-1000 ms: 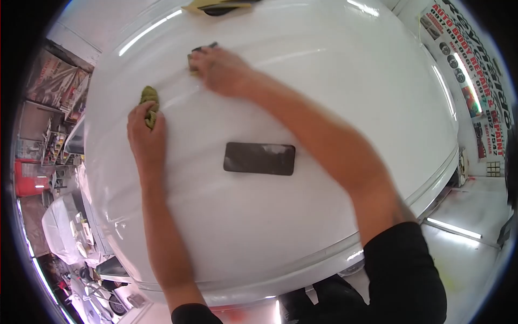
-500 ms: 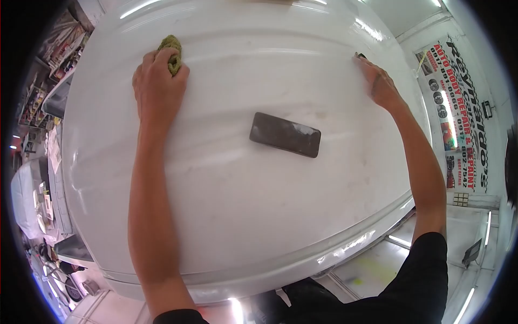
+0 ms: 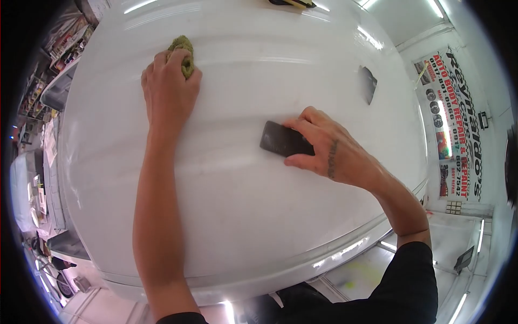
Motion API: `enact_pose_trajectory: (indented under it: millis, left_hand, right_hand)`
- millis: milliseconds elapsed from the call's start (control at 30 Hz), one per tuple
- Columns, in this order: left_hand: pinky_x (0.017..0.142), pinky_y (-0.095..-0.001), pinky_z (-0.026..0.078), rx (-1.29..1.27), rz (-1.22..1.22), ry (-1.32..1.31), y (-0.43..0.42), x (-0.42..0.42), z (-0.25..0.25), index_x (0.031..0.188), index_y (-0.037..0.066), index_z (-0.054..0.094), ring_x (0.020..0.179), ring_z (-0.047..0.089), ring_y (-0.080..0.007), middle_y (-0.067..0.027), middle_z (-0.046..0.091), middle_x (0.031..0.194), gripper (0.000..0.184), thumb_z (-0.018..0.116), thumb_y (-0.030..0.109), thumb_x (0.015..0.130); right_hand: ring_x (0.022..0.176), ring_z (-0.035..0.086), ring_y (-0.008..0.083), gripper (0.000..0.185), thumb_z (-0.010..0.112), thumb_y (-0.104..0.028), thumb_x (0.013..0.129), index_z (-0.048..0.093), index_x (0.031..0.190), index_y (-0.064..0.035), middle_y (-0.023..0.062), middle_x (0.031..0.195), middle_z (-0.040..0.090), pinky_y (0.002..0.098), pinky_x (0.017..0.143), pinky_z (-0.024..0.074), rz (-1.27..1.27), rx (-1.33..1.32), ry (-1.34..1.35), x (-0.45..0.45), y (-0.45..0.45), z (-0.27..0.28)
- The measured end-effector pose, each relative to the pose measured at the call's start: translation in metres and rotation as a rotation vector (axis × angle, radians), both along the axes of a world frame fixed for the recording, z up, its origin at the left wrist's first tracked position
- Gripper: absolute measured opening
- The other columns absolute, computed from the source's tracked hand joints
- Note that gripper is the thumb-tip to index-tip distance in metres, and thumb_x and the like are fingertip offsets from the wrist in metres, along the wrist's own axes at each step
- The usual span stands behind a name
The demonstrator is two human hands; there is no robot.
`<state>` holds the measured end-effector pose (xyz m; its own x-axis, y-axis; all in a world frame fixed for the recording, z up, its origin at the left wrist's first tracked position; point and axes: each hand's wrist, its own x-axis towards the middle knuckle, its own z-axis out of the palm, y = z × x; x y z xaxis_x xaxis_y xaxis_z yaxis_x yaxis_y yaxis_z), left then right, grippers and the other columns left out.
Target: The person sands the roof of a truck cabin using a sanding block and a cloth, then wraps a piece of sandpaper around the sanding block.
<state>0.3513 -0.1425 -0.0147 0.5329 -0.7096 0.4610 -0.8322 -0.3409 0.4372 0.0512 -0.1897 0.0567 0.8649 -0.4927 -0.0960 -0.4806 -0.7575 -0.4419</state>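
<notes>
My left hand [image 3: 170,86] is closed around a bunched green cloth [image 3: 187,63], pressed on the white painted panel [image 3: 243,216] at the upper left. Nearer the panel's middle, my right hand [image 3: 332,146] grips the right end of a dark rectangular sanding block [image 3: 283,139]. The thumb lies along its near edge and the fingers cover its far right corner. The block rests flat on the panel, its right part hidden by the hand. A small dark piece of what looks like sandpaper [image 3: 369,85] lies on the panel beyond my right hand.
At the panel's far edge sits a black and yellow object [image 3: 294,3], partly cut off. A printed banner [image 3: 448,124] hangs on the right wall. Cluttered shelves [image 3: 46,75] stand to the left, and a floodlight [image 3: 464,259] is at the lower right.
My right hand has left the small dark piece at the upper right, come inward and taken hold of the sanding block. The left hand still holds the cloth; the view has shifted slightly.
</notes>
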Motion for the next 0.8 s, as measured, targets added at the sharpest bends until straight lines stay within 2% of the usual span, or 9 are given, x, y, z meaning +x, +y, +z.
enact_pose_trajectory:
  millis: [67, 200, 367, 400, 467, 533, 633, 767, 800]
  left_hand:
    - [0.115, -0.0459, 0.037, 0.018, 0.014, 0.008, 0.001, -0.001, 0.003, 0.121, 0.012, 0.070, 0.126, 0.055, -0.0351, -0.0121, 0.062, 0.133, 0.032, 0.069, 0.019, 0.089]
    - [0.116, -0.0457, 0.036, 0.024, 0.038, 0.008, -0.001, -0.005, 0.004, 0.123, 0.012, 0.070, 0.128, 0.054, -0.0344, -0.0105, 0.061, 0.135, 0.034, 0.069, 0.018, 0.090]
    - [0.116, -0.0461, 0.036, 0.015, 0.034, 0.003, -0.004, -0.004, 0.001, 0.123, 0.012, 0.070, 0.128, 0.053, -0.0345, -0.0103, 0.061, 0.136, 0.034, 0.069, 0.018, 0.090]
    - [0.116, -0.0462, 0.036, 0.017, 0.033, 0.009, -0.004, -0.004, 0.002, 0.123, 0.012, 0.070, 0.129, 0.053, -0.0345, -0.0104, 0.061, 0.136, 0.034, 0.069, 0.018, 0.090]
    - [0.116, -0.0464, 0.036, 0.020, 0.019, 0.017, -0.004, -0.003, 0.000, 0.122, 0.012, 0.070, 0.129, 0.053, -0.0344, -0.0106, 0.061, 0.137, 0.033, 0.069, 0.018, 0.089]
    - [0.116, -0.0466, 0.036, 0.009, 0.008, 0.015, -0.005, -0.001, -0.001, 0.122, 0.012, 0.070, 0.129, 0.053, -0.0344, -0.0110, 0.061, 0.137, 0.033, 0.069, 0.018, 0.089]
    - [0.114, -0.0440, 0.037, 0.009, 0.030, -0.012, -0.005, -0.002, 0.000, 0.122, 0.010, 0.069, 0.129, 0.054, -0.0309, -0.0090, 0.062, 0.135, 0.032, 0.067, 0.018, 0.091]
    - [0.115, -0.0448, 0.037, 0.000, 0.032, -0.001, -0.004, -0.001, 0.001, 0.122, 0.011, 0.069, 0.130, 0.053, -0.0324, -0.0092, 0.061, 0.136, 0.032, 0.068, 0.018, 0.090]
    - [0.115, -0.0451, 0.037, 0.001, 0.029, 0.004, -0.003, -0.001, 0.001, 0.122, 0.011, 0.070, 0.130, 0.052, -0.0331, -0.0092, 0.061, 0.136, 0.033, 0.068, 0.018, 0.090]
  right_hand:
    - [0.099, 0.060, 0.0248, 0.048, 0.083, -0.021, 0.085, 0.060, 0.123, -0.0034, 0.0092, 0.105, 0.059, 0.0391, 0.083, 0.0494, -0.022, 0.035, -0.018, 0.001, -0.005, 0.000]
    - [0.067, 0.062, 0.0174, 0.037, 0.081, -0.017, 0.085, 0.060, 0.114, -0.0085, 0.0079, 0.075, 0.067, 0.0364, 0.065, 0.0505, -0.237, 0.301, -0.056, 0.005, -0.061, 0.006]
    - [0.076, 0.068, 0.0145, 0.044, 0.079, -0.027, 0.088, 0.072, 0.126, -0.0069, 0.0082, 0.093, 0.076, 0.0309, 0.069, 0.0548, -0.661, -0.141, -0.470, -0.031, -0.307, -0.036]
    - [0.087, 0.073, 0.0210, 0.052, 0.081, -0.034, 0.086, 0.071, 0.129, -0.0066, 0.0119, 0.102, 0.077, 0.0344, 0.080, 0.0568, -0.732, -0.158, -0.428, -0.051, -0.364, -0.051]
    - [0.116, 0.068, 0.0354, 0.055, 0.072, -0.049, 0.089, 0.073, 0.124, -0.0055, 0.0175, 0.119, 0.074, 0.0420, 0.103, 0.0517, -0.777, -0.710, -0.064, -0.070, -0.397, -0.060]
    - [0.112, 0.069, 0.0365, 0.056, 0.068, -0.053, 0.090, 0.076, 0.117, -0.0039, 0.0186, 0.118, 0.074, 0.0423, 0.102, 0.0516, -0.953, -0.413, -0.079, -0.082, -0.414, -0.074]
    - [0.101, 0.073, 0.0327, 0.053, 0.074, -0.046, 0.088, 0.076, 0.115, -0.0008, 0.0209, 0.111, 0.075, 0.0418, 0.086, 0.0557, -0.917, -0.547, -0.058, -0.082, -0.410, -0.082]
    - [0.097, 0.074, 0.0345, 0.049, 0.072, -0.046, 0.089, 0.077, 0.104, 0.0013, 0.0210, 0.096, 0.076, 0.0431, 0.089, 0.0548, -0.844, -0.550, -0.141, -0.052, -0.400, -0.087]
    - [0.105, 0.069, 0.0373, 0.052, 0.070, -0.048, 0.090, 0.075, 0.108, 0.0003, 0.0223, 0.107, 0.073, 0.0446, 0.095, 0.0521, -0.841, -0.541, -0.123, -0.040, -0.396, -0.090]
